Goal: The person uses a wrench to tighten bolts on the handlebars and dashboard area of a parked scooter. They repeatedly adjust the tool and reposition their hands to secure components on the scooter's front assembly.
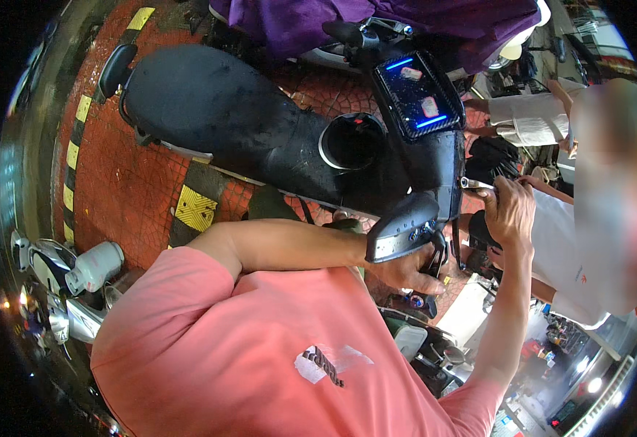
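Note:
My right hand (508,211) grips a silver wrench-like metal tool (474,183) against the side of a black scooter's front column (438,164). My left hand (409,273) is at the handlebar, under the black hand guard (398,222), with its fingers bent near the lever; what they grip is partly hidden. Above both hands sits the dashboard screen (420,95), lit with blue strips and bearing two small stickers. The scooter's long black seat (187,95) stretches to the left, with a round cup-like opening (351,142) ahead of it.
Two people in pale clothes (551,240) (522,116) are at the right. A purple cover (289,22) drapes another vehicle behind. Red paving (107,182) has yellow-black strips (194,207). A gas cylinder (96,266) rests by a scooter at lower left. A cluttered, lit interior lies lower right.

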`<state>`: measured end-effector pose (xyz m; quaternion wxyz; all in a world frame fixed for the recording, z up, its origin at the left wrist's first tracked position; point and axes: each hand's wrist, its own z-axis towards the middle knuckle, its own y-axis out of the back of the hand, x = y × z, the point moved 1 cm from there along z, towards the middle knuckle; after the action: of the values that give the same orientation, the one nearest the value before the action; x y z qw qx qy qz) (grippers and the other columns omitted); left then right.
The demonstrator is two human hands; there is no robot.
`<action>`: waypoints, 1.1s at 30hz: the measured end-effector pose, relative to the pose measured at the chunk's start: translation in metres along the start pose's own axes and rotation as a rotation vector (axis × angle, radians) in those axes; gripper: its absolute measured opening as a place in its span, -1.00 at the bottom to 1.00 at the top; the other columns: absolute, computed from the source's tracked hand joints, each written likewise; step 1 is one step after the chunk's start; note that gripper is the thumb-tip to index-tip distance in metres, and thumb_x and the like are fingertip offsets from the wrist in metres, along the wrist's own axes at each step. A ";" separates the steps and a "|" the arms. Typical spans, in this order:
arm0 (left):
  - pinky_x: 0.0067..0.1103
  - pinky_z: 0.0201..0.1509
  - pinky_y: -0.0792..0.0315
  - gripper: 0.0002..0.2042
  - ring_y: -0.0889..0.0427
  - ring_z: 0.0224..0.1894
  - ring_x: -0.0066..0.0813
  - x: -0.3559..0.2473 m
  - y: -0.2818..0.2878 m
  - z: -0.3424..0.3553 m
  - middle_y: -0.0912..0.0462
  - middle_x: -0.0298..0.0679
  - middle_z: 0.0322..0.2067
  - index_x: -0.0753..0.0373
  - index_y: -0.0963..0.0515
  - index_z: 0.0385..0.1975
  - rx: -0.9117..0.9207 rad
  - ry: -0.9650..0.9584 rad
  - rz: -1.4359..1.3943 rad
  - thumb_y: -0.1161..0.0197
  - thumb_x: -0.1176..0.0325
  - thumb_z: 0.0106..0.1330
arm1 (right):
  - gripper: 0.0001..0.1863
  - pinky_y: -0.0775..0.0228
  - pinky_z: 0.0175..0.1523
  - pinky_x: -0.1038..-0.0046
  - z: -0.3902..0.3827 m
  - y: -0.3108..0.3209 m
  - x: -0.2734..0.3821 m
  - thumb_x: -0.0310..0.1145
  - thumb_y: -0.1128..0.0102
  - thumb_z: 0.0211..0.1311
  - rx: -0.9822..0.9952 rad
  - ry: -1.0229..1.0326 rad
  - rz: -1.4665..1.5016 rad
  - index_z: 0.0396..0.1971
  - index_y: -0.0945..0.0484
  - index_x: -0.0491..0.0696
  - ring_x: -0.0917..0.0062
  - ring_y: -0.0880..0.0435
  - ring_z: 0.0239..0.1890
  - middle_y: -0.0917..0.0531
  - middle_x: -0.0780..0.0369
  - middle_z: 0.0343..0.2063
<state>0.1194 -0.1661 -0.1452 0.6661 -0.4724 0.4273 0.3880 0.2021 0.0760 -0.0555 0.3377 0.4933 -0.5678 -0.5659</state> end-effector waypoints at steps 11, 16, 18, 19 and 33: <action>-0.47 -0.26 -0.36 -0.71 -0.44 -0.41 -0.45 0.026 -0.007 0.010 -0.47 -0.31 -0.51 0.20 -0.46 -0.41 0.066 -0.165 -0.450 -0.40 0.21 0.42 | -0.43 -0.27 -0.11 0.13 0.008 -0.001 0.010 0.18 -0.07 0.51 0.058 -0.069 -0.048 -0.44 -0.45 -0.08 0.08 -0.60 -0.29 -0.58 0.09 -0.47; -0.46 -0.22 -0.38 -0.70 -0.46 -0.37 -0.46 0.023 0.000 0.005 -0.49 -0.29 -0.50 0.20 -0.46 -0.39 0.065 -0.040 -0.423 -0.43 0.19 0.41 | -0.43 -0.27 -0.11 0.13 0.007 -0.001 0.020 0.18 -0.09 0.51 0.025 -0.108 -0.047 -0.45 -0.47 -0.07 0.08 -0.60 -0.31 -0.57 0.09 -0.50; -0.42 -0.20 -0.39 -0.69 -0.47 -0.36 -0.44 0.029 -0.002 0.004 -0.50 -0.29 -0.49 0.20 -0.47 -0.37 0.103 -0.003 -0.390 -0.40 0.13 0.43 | -0.45 -0.27 -0.11 0.13 0.004 -0.003 0.023 0.17 -0.10 0.50 0.021 -0.129 -0.062 -0.44 -0.49 -0.06 0.09 -0.61 -0.30 -0.58 0.09 -0.50; -0.41 -0.19 -0.39 -0.68 -0.47 -0.36 -0.44 0.029 -0.001 0.004 -0.50 -0.29 -0.49 0.20 -0.47 -0.37 0.086 -0.024 -0.326 -0.39 0.12 0.43 | -0.46 -0.27 -0.11 0.13 0.003 -0.003 0.024 0.16 -0.11 0.50 0.016 -0.138 -0.072 -0.44 -0.50 -0.06 0.09 -0.62 -0.30 -0.59 0.09 -0.51; -0.44 -0.24 -0.38 -0.73 -0.45 -0.38 -0.50 0.045 -0.023 0.035 -0.50 -0.37 -0.51 0.20 -0.51 -0.39 -0.092 -0.203 -0.331 -0.44 0.22 0.38 | -0.41 -0.26 -0.08 0.12 -0.006 0.011 0.009 0.19 -0.32 0.37 0.060 -0.214 0.051 -0.50 -0.50 -0.08 0.07 -0.56 -0.39 -0.59 0.09 -0.54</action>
<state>0.1625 -0.1334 -0.1738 0.7382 -0.5245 0.2562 0.3382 0.2036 0.0640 -0.0458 0.2745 0.4252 -0.6298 -0.5893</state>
